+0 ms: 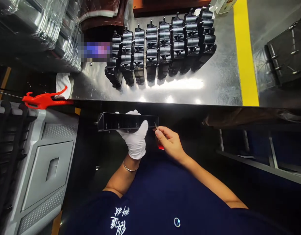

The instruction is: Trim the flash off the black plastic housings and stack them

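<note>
Black tray (108, 122), one, clasped between thumb and fingers of gloved left hand (136, 138); pointed tool (156, 126), one, pinched by bare right hand (170, 142), tip just beyond fingertips, at tray's end; advisable: tray steady, pressure light, left thumb clear.

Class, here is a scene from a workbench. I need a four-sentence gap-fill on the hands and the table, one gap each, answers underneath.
1. The left hand holds a long black part and wears a glove coloured ____.
2. The ungloved hand, holding a thin pointed tool, is the person's ____ one.
3. The stripe across the metal table is coloured ____.
4. The bracelet is on the person's ____ arm.

Missing words: white; right; yellow; left.
</note>
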`<state>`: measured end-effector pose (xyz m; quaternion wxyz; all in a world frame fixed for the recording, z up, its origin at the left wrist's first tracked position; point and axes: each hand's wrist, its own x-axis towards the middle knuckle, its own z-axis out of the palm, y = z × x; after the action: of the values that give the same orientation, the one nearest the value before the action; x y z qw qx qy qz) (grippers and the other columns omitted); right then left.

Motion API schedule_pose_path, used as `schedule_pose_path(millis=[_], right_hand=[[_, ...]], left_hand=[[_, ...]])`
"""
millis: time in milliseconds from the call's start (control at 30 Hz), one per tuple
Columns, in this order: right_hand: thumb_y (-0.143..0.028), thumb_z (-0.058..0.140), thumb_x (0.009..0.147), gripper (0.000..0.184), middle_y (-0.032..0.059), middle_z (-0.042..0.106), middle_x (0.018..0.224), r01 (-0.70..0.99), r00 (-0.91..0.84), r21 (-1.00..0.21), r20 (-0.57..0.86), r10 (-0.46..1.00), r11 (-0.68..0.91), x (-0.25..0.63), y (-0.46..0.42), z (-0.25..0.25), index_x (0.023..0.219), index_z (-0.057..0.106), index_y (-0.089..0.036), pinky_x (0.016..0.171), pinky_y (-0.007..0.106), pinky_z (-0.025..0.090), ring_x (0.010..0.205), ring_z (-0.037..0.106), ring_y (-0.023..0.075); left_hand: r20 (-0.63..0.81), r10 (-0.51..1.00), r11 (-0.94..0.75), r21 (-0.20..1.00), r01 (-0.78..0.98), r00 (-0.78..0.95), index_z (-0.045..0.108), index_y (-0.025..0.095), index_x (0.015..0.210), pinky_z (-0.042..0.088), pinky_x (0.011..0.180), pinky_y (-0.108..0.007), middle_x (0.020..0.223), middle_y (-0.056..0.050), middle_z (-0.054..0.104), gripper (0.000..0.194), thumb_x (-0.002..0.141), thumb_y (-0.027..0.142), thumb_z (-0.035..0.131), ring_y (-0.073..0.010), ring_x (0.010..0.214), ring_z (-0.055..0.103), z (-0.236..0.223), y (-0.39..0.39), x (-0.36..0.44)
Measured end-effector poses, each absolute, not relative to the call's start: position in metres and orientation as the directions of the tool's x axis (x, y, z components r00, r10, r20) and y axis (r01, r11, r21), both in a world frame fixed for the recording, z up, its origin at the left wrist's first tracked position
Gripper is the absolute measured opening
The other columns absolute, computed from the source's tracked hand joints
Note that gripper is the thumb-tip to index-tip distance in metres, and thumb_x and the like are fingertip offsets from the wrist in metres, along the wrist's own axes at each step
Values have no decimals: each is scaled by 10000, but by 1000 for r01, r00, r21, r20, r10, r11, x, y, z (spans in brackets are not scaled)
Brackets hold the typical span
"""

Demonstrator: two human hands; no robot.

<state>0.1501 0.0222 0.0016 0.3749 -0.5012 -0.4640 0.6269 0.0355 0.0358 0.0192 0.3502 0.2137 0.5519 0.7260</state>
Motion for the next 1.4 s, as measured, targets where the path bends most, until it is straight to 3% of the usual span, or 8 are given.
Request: schedule_pose_path(millis=[400,667,767,900,1000,1067,1233,1400], right_hand=[[-514,577,836,341,23,568,683,22,-137,-966,-260,956,-259,151,15,-18,927,692,-206,518,270,419,610,511,147],[-549,604,793,385,34,624,680,28,-113,-957,-291,950,-290,148,11,-31,944,717,-213,536,291,466,675,588,188],[-561,606,786,418,15,593,623,51,-72,-951,-309,949,-305,153,12,-41,949,715,-191,515,278,448,609,560,165],[-591,574,793,476,-19,517,545,97,40,-930,-353,935,-355,170,14,-57,903,692,-143,472,254,406,505,478,120],[-564,560,822,452,-40,498,554,108,-13,-934,-344,939,-340,179,16,-53,969,656,-148,459,240,398,477,447,99],[-491,552,862,361,-35,535,607,135,-81,-961,-254,964,-242,180,18,-39,1022,631,-176,484,238,421,502,474,98],[-244,586,881,138,20,625,788,217,-270,-939,205,941,267,175,29,8,988,670,-223,594,263,471,675,567,126],[-172,622,860,177,17,630,730,231,-296,-886,330,896,402,172,33,18,1011,695,-228,589,273,480,665,582,133]], left_hand=[[-198,732,-94,918,-384,-652,368,367,1344,415,1096,-356,1333,9,572,946,577,67,834,-206,1278,513,18,34,32],[-181,728,-67,941,-332,-661,435,316,1267,469,1042,-349,1268,-1,620,823,580,97,833,-200,1218,564,10,33,34],[-187,722,-73,937,-342,-666,435,313,1284,465,1047,-366,1284,-8,605,835,577,129,841,-207,1204,573,17,32,30],[-103,697,-240,899,-366,-710,486,374,1253,488,1027,-404,1304,26,582,632,707,216,762,-222,1215,565,46,31,8],[-94,728,-252,885,-393,-679,551,371,1212,469,1051,-381,1254,45,621,549,725,208,745,-212,1226,558,59,32,-8],[-185,777,-156,869,-469,-602,605,327,1164,457,1060,-370,1196,33,662,475,723,220,748,-210,1202,579,57,32,-10],[-285,827,-62,810,-583,-484,651,292,1107,460,1050,-374,1105,12,709,382,744,206,733,-209,1150,616,43,33,4],[-293,825,-63,802,-593,-484,631,311,1139,489,1007,-375,1097,24,709,464,716,163,751,-210,1114,636,48,35,12]])
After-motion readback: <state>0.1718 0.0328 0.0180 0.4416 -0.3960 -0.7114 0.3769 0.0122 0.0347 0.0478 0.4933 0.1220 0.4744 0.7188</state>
